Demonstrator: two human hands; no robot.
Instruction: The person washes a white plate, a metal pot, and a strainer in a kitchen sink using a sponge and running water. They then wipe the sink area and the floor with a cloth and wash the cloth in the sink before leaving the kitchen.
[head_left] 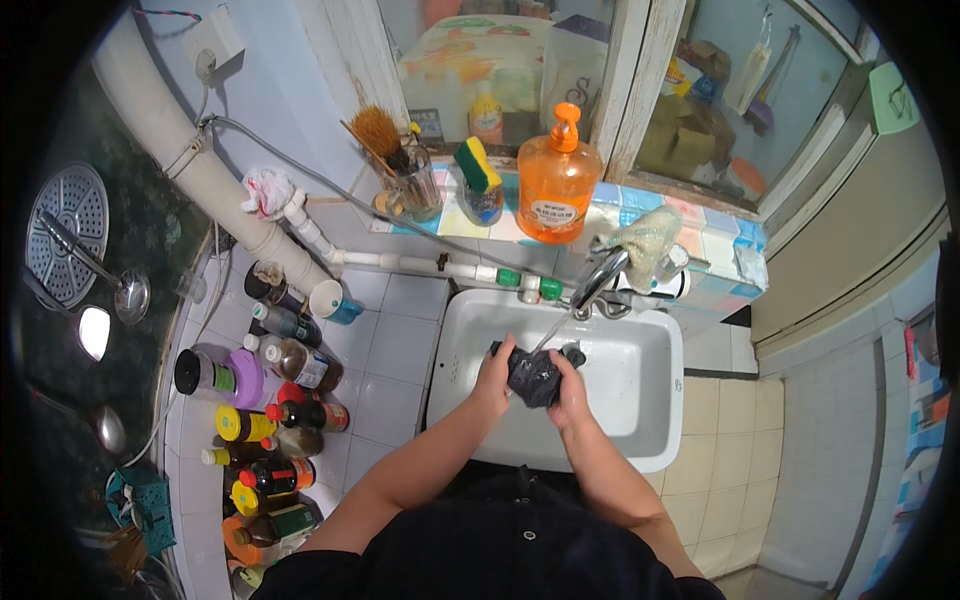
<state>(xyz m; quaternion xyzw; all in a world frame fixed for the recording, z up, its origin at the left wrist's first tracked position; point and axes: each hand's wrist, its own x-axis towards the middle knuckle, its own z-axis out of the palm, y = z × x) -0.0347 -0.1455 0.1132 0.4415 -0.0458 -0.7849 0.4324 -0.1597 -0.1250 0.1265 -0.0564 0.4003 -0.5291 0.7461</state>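
Both of my hands grip a wet, bunched-up black cloth (535, 378) over the white sink (640, 440). My left hand (492, 375) is closed on its left side and my right hand (570, 390) on its right side. A stream of water falls onto the cloth from the chrome faucet (598, 280), which has a pale cloth (650, 240) draped over its top. Just behind my right fingers, a small dark lump (574, 355) shows; I cannot tell whether it belongs to the cloth.
On the ledge behind the sink stand an orange pump bottle (556, 190), a yellow-green sponge (478, 165) in a cup, and a glass jar (412, 190) with brushes. Several sauce bottles and jars crowd the tiled counter (400, 345) at left. Ladles (130, 295) hang at far left.
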